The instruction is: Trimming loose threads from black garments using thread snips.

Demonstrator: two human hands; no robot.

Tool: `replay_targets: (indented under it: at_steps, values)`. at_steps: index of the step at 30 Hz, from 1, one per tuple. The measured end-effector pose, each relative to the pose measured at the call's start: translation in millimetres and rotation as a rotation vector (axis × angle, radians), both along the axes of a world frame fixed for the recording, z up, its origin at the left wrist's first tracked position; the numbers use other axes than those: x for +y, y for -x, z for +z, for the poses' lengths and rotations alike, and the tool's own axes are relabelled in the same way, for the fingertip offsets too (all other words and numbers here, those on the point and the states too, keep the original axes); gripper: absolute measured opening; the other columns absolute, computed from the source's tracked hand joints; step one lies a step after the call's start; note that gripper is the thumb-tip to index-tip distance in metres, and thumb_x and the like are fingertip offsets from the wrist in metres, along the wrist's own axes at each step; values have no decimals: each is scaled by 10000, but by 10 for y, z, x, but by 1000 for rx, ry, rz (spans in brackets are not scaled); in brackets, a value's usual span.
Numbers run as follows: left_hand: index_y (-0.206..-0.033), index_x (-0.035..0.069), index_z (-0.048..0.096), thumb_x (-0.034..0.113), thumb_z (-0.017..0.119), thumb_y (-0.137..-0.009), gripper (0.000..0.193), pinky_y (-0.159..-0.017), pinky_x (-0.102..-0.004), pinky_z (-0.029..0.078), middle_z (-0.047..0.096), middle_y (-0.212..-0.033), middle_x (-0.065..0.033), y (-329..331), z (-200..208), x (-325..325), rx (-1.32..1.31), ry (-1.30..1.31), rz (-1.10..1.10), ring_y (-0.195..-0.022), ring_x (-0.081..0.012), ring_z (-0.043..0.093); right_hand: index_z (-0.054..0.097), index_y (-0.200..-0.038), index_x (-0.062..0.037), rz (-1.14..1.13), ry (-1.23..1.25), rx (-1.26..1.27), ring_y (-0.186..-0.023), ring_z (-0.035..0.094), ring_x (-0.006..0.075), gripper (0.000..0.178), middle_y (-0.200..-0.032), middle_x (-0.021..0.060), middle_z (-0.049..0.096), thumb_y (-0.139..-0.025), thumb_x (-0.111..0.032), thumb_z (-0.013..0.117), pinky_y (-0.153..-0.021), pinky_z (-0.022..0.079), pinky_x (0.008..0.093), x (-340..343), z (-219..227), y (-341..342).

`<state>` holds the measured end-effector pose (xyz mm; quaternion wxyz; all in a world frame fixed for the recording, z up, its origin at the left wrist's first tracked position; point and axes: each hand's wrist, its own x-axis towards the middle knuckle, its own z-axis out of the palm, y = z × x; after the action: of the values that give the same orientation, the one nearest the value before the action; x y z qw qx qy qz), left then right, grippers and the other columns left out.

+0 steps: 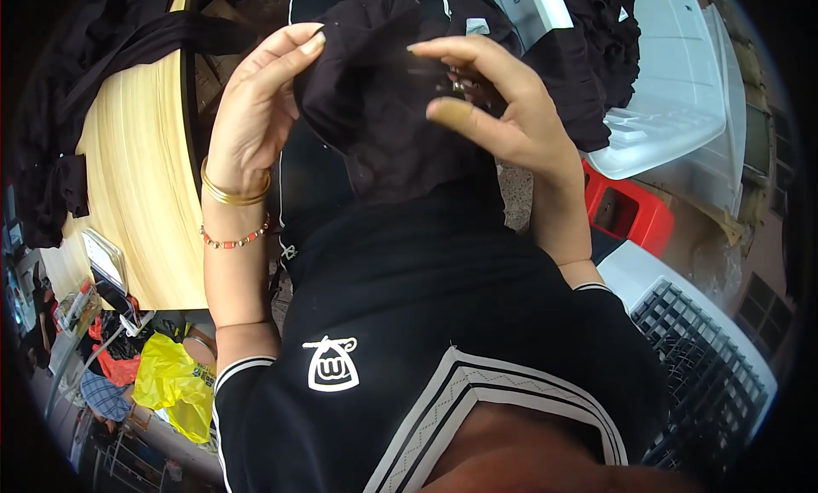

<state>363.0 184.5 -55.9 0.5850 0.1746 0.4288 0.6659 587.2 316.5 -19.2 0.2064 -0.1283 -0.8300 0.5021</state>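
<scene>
A dark garment piece (383, 126) hangs in front of me over my lap. My left hand (271, 88) pinches its upper left edge between thumb and fingers. At the cloth's right side, my right hand (503, 105) has its thumb and index finger spread wide apart. A yellowish-brown covering or stain shows on that thumb's tip. Something small and shiny glints by the curled fingers of the right hand, partly hidden; whether it is a ring or a small tool, I cannot make out.
More dark clothing (588, 67) spills over a white plastic bin (673, 92) at far right. A red stool (635, 207) and a white crate (724, 322) stand below it. To the left are a pale wooden tabletop (141, 178) with dark cloth and a yellow plastic bag (175, 382).
</scene>
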Motion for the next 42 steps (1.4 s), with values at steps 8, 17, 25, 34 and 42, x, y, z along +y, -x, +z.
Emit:
replay_targets:
  at_steps: [8,17,25,34,42]
  values:
    - [-1102,2,641,67,581,-948,178,-817,-207,518,695,-1022,-57,-84,34,34,-34,-104,40,-926,-99,660,690,-1133,-102,-168,-387,188,-710,570,146,379,-859,47,592,-763,-84,767,-611,475,253,38,-300,301]
    - [-1088,5,646,86,608,-941,172,-877,-204,454,686,-1000,-26,-136,-16,81,149,-61,70,-947,-74,624,701,-1146,-82,-181,-485,185,-663,520,117,429,-819,32,571,-728,-30,782,-575,418,244,115,-360,375]
    - [-1084,7,648,94,607,-943,171,-874,-199,450,685,-995,-21,-157,-41,106,92,-52,48,-936,-68,621,721,-1073,-107,-168,-473,198,-665,553,143,322,-788,23,586,-755,-108,770,-586,457,266,176,-402,361]
    - [-1092,3,653,81,638,-921,189,-867,-193,465,692,-983,-12,-292,-49,143,205,-89,20,-929,-60,630,676,-909,-7,-144,39,43,-658,494,38,224,-781,-22,591,-782,-141,802,-589,404,191,219,-394,286]
    - [-1109,3,668,111,665,-902,234,-662,-138,417,684,-901,41,-311,-168,9,356,124,-73,-723,8,545,570,-792,-19,42,67,669,-651,379,42,151,-746,-41,442,-850,-24,709,-581,306,208,607,-553,181]
